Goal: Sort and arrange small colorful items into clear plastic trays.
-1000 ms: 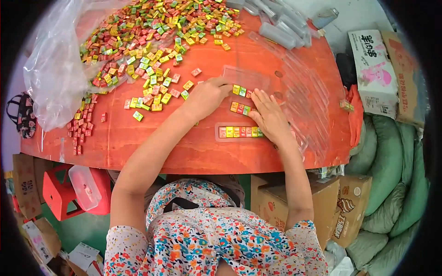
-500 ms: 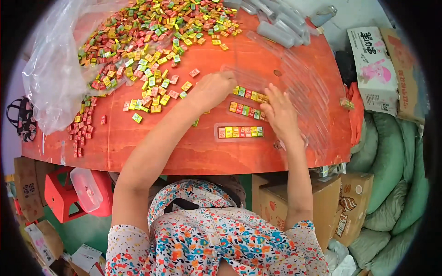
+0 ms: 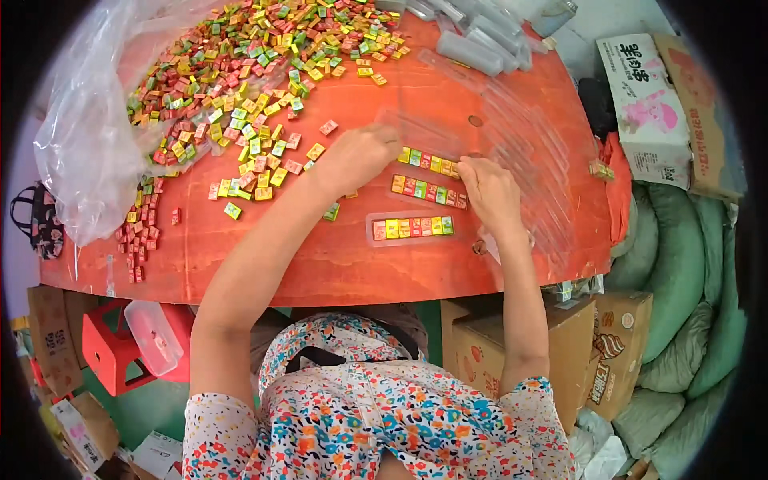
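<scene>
A short row of small coloured boxes (image 3: 430,162), yellow, green and red, lies between my two hands. My left hand (image 3: 362,156) has its fingers closed at the row's left end, and the fingers of my right hand (image 3: 490,192) press at its right end. Just below sits a second row of small boxes (image 3: 429,192), slightly slanted. Nearest me, a third row of small boxes (image 3: 410,228) rests inside a clear plastic tray (image 3: 370,238). Another clear tray (image 3: 420,128) lies behind the first row.
A large heap of loose small boxes (image 3: 264,64) covers the table's far left, beside a clear plastic bag (image 3: 88,128). Clear trays (image 3: 528,152) overlap along the right, with more clear containers (image 3: 484,40) behind. Cartons (image 3: 512,328) and a red stool (image 3: 108,352) stand below the red table (image 3: 336,272).
My right hand has moved in, its spread fingers drawing together at the right end of the far row. My left hand stays at the other end. The view has shifted slightly.
</scene>
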The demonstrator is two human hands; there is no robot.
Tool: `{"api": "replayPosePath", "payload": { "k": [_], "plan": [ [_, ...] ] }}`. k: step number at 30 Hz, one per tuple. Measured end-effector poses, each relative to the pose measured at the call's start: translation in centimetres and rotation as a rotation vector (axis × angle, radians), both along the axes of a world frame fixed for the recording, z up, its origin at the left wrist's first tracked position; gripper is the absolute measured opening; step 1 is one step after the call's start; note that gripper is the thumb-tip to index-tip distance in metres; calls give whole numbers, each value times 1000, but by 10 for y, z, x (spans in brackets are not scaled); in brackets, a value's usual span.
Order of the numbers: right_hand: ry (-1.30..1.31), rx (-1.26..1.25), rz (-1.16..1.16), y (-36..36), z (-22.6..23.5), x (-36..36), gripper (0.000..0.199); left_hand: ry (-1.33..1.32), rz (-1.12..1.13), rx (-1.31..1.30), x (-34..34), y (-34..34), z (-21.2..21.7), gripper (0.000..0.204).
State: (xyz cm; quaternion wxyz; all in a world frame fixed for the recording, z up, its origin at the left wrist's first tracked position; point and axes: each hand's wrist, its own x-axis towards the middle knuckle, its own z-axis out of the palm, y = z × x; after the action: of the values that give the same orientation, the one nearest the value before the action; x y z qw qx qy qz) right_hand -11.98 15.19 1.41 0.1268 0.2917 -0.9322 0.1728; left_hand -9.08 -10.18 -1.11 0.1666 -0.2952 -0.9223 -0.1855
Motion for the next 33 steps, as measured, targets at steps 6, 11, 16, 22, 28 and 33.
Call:
{"api": "replayPosePath", "payload": {
  "k": [6, 11, 16, 22, 28, 33],
  "plan": [
    [14, -107, -14, 7, -1, 4, 33, 13, -6, 35, -4, -16, -2, 14],
    [-36, -102, -15, 10, 0, 7, 33, 47, -53, -26, -3, -8, -4, 16],
    [35, -3, 11, 10, -1, 5, 32, -85, -45, -138, -3, 1, -1, 20],
    [62, 10, 72, 5, -3, 3, 29, 55, 16, 88, 21, -8, -18, 34],
    [13, -157, 110, -37, 18, 28, 25, 78, 298, 121, 78, -26, 13, 39],
    [-63, -100, 478, -109, 11, 63, 29, -2, 781, -57, 138, -92, 1, 52]
  ]
}}
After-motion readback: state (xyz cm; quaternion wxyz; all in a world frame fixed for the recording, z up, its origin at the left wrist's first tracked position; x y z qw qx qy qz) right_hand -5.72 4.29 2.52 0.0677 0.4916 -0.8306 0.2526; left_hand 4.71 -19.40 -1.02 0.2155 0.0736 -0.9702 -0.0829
